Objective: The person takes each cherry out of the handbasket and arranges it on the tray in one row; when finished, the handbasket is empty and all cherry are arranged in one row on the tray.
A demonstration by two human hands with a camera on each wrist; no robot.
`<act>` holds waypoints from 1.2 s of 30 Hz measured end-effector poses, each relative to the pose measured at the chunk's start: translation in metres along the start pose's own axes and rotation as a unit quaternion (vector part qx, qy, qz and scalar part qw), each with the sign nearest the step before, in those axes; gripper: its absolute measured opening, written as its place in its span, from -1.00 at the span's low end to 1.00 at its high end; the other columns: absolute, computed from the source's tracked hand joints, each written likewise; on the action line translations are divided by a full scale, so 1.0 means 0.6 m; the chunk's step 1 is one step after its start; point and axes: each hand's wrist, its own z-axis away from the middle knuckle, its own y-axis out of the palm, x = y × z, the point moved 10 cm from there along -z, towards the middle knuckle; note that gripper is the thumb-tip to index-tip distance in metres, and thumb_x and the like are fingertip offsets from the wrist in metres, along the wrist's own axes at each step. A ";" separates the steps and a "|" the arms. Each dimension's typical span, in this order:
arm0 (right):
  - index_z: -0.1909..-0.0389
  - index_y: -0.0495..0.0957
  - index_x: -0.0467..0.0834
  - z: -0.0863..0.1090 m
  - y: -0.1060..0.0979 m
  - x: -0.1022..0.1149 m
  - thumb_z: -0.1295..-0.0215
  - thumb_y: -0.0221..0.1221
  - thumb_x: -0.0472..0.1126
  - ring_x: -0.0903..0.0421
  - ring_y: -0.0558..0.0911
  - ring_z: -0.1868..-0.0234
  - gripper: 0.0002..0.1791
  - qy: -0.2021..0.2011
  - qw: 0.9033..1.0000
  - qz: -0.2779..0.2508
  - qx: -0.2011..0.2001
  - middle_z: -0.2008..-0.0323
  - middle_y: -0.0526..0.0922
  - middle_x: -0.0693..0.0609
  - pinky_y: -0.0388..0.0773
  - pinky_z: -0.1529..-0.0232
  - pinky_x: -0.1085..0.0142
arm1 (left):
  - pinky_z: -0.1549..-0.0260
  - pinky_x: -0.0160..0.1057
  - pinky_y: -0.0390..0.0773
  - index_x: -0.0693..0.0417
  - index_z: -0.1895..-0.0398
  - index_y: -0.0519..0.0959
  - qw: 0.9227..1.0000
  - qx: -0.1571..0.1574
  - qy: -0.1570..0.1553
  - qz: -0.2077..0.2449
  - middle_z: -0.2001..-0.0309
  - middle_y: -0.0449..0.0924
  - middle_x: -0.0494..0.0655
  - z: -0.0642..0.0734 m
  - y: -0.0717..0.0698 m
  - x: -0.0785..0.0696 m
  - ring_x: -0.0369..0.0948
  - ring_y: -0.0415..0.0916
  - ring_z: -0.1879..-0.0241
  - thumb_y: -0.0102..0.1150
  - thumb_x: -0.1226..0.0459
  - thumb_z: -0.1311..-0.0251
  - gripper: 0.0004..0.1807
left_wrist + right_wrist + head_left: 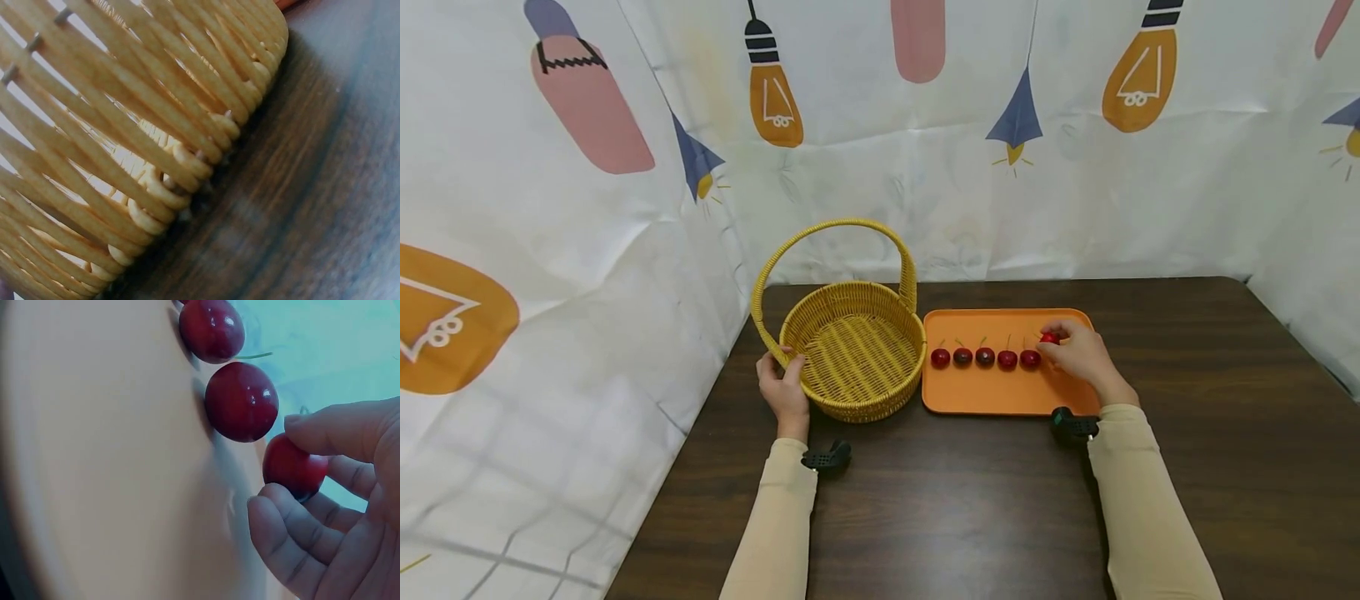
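A yellow woven basket (820,400) with a tall arched handle stands left of an orange tray (985,396). My left hand (786,396) grips the basket at its left side, by the foot of the handle, thumb over the rim. The left wrist view is filled by the basket's woven wall (125,144). Over the right part of the tray, my right hand (1081,354) pinches a red cherry (294,467) between thumb and fingers. Several dark red cherries with stems, such as this nearest cherry (242,402), lie in a row on the tray to its left.
Both basket and tray stand on a dark brown wooden table (955,508). Behind and to the left hangs a white cloth (865,183) printed with light bulbs and lamps. The tray has a low raised rim, close beside the basket.
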 end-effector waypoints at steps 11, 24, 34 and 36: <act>-0.08 0.45 -0.25 -0.004 0.001 -0.021 -0.38 0.16 0.00 0.06 0.57 0.41 -0.55 0.031 0.999 0.040 0.013 0.05 0.53 -0.25 0.51 0.31 0.32 | 0.17 -0.31 0.39 0.55 0.14 0.45 1.000 0.000 0.004 -0.005 0.23 0.32 -0.15 -0.005 0.001 -0.003 -0.22 0.36 0.21 0.20 0.44 -0.15 -0.71; -0.10 0.44 -0.25 0.014 -0.003 -0.039 -0.38 0.09 0.17 -0.01 0.52 0.24 -0.43 0.072 0.994 0.046 0.064 0.09 0.55 -0.20 0.48 0.21 0.26 | 0.18 -0.30 0.38 0.60 0.11 0.44 1.000 0.002 -0.007 -0.006 0.23 0.32 -0.17 -0.005 -0.001 0.004 -0.23 0.35 0.22 0.18 0.47 -0.16 -0.69; -0.19 0.39 -0.32 0.017 0.001 -0.025 -0.31 0.25 -0.19 -0.07 0.56 0.11 -0.50 0.018 0.995 0.003 0.099 -0.09 0.47 -0.30 0.57 0.13 0.26 | 0.12 -0.30 0.35 0.62 0.10 0.43 1.000 0.001 -0.004 -0.010 0.22 0.33 -0.12 -0.004 -0.001 0.000 -0.24 0.33 0.19 0.18 0.44 -0.16 -0.65; -0.19 0.39 -0.32 0.019 0.003 -0.024 -0.30 0.25 -0.19 -0.09 0.55 0.07 -0.49 0.015 0.995 0.004 0.102 -0.09 0.47 -0.31 0.57 0.10 0.21 | 0.09 -0.29 0.33 0.62 0.10 0.43 1.000 0.002 -0.006 -0.010 0.22 0.33 -0.13 -0.003 0.000 0.002 -0.24 0.33 0.18 0.18 0.45 -0.16 -0.66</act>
